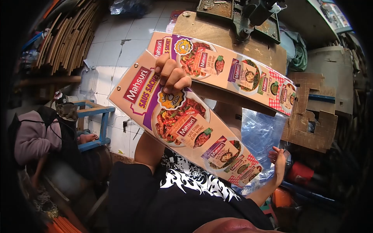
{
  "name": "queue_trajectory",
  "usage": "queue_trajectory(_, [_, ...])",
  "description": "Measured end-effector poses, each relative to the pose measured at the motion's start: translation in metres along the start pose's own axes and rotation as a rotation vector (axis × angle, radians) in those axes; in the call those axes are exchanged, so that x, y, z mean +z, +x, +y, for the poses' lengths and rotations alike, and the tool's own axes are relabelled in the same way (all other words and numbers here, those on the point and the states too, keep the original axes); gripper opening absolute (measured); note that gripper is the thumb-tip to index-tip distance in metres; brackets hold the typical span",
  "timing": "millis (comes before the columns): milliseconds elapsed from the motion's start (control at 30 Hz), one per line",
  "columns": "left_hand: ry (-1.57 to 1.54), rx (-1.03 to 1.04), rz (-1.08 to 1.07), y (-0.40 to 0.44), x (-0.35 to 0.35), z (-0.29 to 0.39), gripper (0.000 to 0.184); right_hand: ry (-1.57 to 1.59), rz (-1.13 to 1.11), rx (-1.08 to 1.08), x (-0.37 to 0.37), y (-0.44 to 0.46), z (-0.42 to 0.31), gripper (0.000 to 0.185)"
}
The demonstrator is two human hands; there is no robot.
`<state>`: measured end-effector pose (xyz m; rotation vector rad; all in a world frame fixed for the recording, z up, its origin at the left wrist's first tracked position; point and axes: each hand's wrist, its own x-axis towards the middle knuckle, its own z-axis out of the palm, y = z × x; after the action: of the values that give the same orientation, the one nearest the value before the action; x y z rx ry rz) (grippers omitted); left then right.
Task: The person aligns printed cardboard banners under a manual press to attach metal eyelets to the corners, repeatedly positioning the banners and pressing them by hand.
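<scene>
My left hand [171,73] has its fingers wrapped over the upper edge of a long printed Mahsuri panel [182,120], which slants down to the right in front of my torso. Two small eyelets show at the panel's left end. Behind it, a second panel with the same print [229,72] lies along the edge of a wooden work table [186,27]. My right hand [278,157] is empty, fingers apart, just right of the held panel's lower end and not touching it.
A dark machine with trays [248,19] stands on the table. Clear plastic sheeting [258,128] and brown cardboard [311,136] are at the right. At the left are a blue wooden frame [93,110], a seated person [35,134] and stacked boards [68,35].
</scene>
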<state>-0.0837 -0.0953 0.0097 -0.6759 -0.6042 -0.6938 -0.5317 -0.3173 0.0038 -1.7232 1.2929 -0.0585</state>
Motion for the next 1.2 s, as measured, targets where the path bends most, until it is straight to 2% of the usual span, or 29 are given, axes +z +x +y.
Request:
queue_trajectory(67, [0.044, 0.005, -0.001, -0.004, 0.013, 0.021, 0.012, 0.292, -0.041, 0.219, -0.001, -0.003, 0.022, 0.069])
queue_trajectory(133, [0.155, 0.015, 0.012, -0.013, 0.024, 0.044, 0.013, 0.408, -0.086, 0.241, 0.008, -0.01, 0.02, 0.074])
queue_trajectory(200, [0.226, 0.072, 0.033, -0.023, 0.033, 0.059, 0.013, 0.682, -0.288, 0.065, 0.022, -0.015, 0.009, 0.074])
queue_trajectory(233, [0.236, 0.096, 0.025, -0.029, 0.036, 0.065, 0.013, 0.793, -0.295, 0.039, 0.026, -0.014, 0.008, 0.063])
queue_trajectory(333, [0.193, 0.115, -0.072, -0.026, 0.035, 0.075, 0.011, 0.694, -0.21, -0.06, 0.032, -0.004, -0.01, 0.052])
queue_trajectory(400, [0.226, 0.171, -0.06, -0.028, 0.036, 0.075, 0.011, 0.817, -0.183, -0.065, 0.036, 0.0, -0.025, 0.052])
queue_trajectory(500, [0.338, 0.128, -0.152, -0.03, 0.021, 0.093, 0.011, 0.789, -0.198, -0.181, 0.033, 0.005, -0.037, 0.057])
queue_trajectory(533, [0.408, 0.036, -0.166, -0.029, 0.017, 0.102, 0.009, 0.751, -0.181, -0.21, 0.031, 0.012, -0.045, 0.055])
queue_trajectory(567, [0.54, 0.048, -0.141, -0.027, 0.01, 0.107, 0.011, 0.751, -0.184, -0.242, 0.024, 0.021, -0.051, 0.053])
queue_trajectory(600, [0.673, 0.061, -0.11, -0.026, 0.005, 0.11, 0.017, 0.751, -0.189, -0.269, 0.017, 0.033, -0.054, 0.052])
queue_trajectory(667, [0.948, 0.152, 0.452, -0.021, 0.04, 0.073, 0.051, 0.769, -0.132, -0.338, 0.001, 0.061, -0.056, 0.046])
queue_trajectory(733, [0.645, -0.249, 0.493, -0.041, 0.045, 0.147, 0.063, 0.821, -0.113, -0.381, -0.015, 0.09, -0.067, 0.039])
queue_trajectory(767, [0.819, 0.018, 0.689, -0.03, 0.06, 0.113, 0.081, 0.805, -0.083, -0.386, -0.02, 0.102, -0.076, 0.037])
queue_trajectory(800, [0.837, -0.049, 0.713, -0.018, 0.069, 0.102, 0.085, 0.792, -0.048, -0.4, -0.023, 0.115, -0.087, 0.034])
queue_trajectory(867, [1.004, -0.068, 0.861, -0.007, 0.073, 0.102, 0.083, 0.716, -0.084, -0.392, -0.029, 0.137, -0.108, 0.035])
queue_trajectory(900, [1.377, -0.113, 0.899, -0.01, 0.069, 0.116, 0.073, 0.697, -0.073, -0.38, -0.027, 0.142, -0.125, 0.034])
queue_trajectory(933, [1.559, -0.286, 0.856, 0.004, 0.072, 0.108, 0.057, 0.676, -0.063, -0.367, -0.023, 0.147, -0.14, 0.032])
queue_trajectory(1033, [1.969, -0.421, 0.896, 0.028, 0.074, 0.102, 0.04, 0.645, -0.064, -0.384, -0.015, 0.167, -0.157, 0.03])
queue_trajectory(1067, [1.969, -0.422, 0.896, 0.029, 0.069, 0.106, 0.04, 0.645, -0.063, -0.383, -0.014, 0.178, -0.155, 0.03])
queue_trajectory(1133, [2.167, -0.394, 0.884, 0.031, 0.057, 0.118, 0.038, 0.647, -0.101, -0.364, -0.008, 0.188, -0.158, 0.028])
queue_trajectory(1167, [2.039, -0.499, 0.934, 0.032, 0.054, 0.121, 0.041, 0.67, -0.077, -0.358, -0.006, 0.187, -0.158, 0.027])
queue_trajectory(1200, [2.043, -0.5, 0.926, 0.031, 0.052, 0.124, 0.041, 0.677, -0.075, -0.362, -0.003, 0.182, -0.161, 0.027])
